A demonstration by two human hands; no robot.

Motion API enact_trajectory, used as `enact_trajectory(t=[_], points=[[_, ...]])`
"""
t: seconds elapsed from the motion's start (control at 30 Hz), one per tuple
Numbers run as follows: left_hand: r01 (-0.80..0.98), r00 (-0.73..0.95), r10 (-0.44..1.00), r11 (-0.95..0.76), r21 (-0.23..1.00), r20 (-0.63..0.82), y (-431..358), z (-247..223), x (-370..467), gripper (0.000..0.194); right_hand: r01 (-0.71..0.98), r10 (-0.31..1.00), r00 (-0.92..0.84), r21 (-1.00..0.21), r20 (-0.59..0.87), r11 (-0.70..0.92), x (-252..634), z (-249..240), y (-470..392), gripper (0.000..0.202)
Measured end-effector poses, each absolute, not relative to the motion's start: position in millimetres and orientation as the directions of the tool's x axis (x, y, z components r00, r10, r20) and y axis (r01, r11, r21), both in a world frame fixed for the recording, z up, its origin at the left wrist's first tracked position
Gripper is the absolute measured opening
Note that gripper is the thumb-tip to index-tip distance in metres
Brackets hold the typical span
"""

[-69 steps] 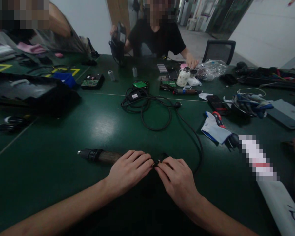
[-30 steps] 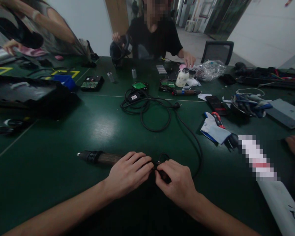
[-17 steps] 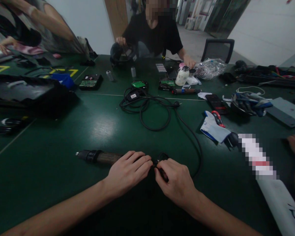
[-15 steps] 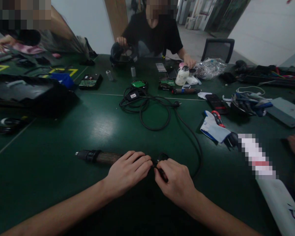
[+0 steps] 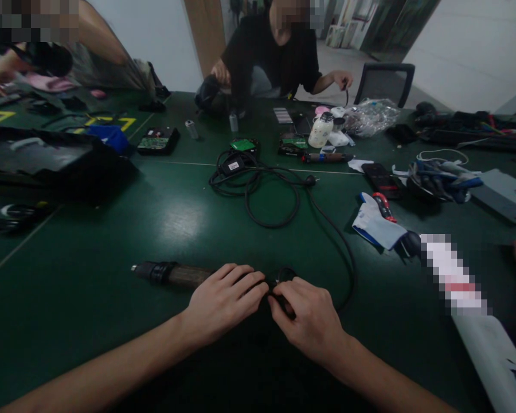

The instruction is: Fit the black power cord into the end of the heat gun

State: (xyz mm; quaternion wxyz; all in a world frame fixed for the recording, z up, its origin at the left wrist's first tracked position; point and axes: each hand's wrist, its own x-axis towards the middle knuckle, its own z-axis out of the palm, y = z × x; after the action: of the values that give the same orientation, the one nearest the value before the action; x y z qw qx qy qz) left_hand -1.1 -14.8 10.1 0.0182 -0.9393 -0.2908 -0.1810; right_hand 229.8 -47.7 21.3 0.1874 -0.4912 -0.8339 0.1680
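An electric screwdriver (image 5: 187,276) with a brown body, black front end and metal tip lies on the green table, tip to the left. Over its rear part curls my left hand (image 5: 223,301), closed on it. My right hand (image 5: 307,310) pinches the end of a black cable (image 5: 351,258) at the screwdriver's tail. Fingers hide the joint, so I cannot tell whether cable and tool are connected. Beyond my hands the cable runs in loops to a black power adapter (image 5: 234,166) with a white label. A plug (image 5: 311,180) lies beside the loops.
A white-and-blue glove (image 5: 376,223) and a long white object (image 5: 490,355) lie to the right. Circuit boards in black cases (image 5: 158,141), a second screwdriver (image 5: 329,158) and a white bottle (image 5: 321,132) stand farther back. A dark case (image 5: 38,160) is at left. Two other people are across the table.
My hands hold nearly the same position on the screwdriver and cable. Across the table, a person's hand has risen from the bottle area, holding something thin and dark.
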Motion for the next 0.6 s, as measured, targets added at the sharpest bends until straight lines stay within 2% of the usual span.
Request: enact_trajectory(t=[0.37, 0.6], points=[[0.553, 0.766, 0.543, -0.83, 0.077, 0.345, -14.8, 10.4, -2.8, 0.022, 0.739, 0.888, -0.44, -0.507, 0.136, 0.444, 230.0, 22.2, -45.8, 0.013], [0.558, 0.754, 0.541, -0.827, 0.072, 0.373, -14.3, 9.9, -2.6, 0.023, 0.747, 0.887, -0.438, -0.491, 0.143, 0.448, 229.3, 21.0, -45.8, 0.015]])
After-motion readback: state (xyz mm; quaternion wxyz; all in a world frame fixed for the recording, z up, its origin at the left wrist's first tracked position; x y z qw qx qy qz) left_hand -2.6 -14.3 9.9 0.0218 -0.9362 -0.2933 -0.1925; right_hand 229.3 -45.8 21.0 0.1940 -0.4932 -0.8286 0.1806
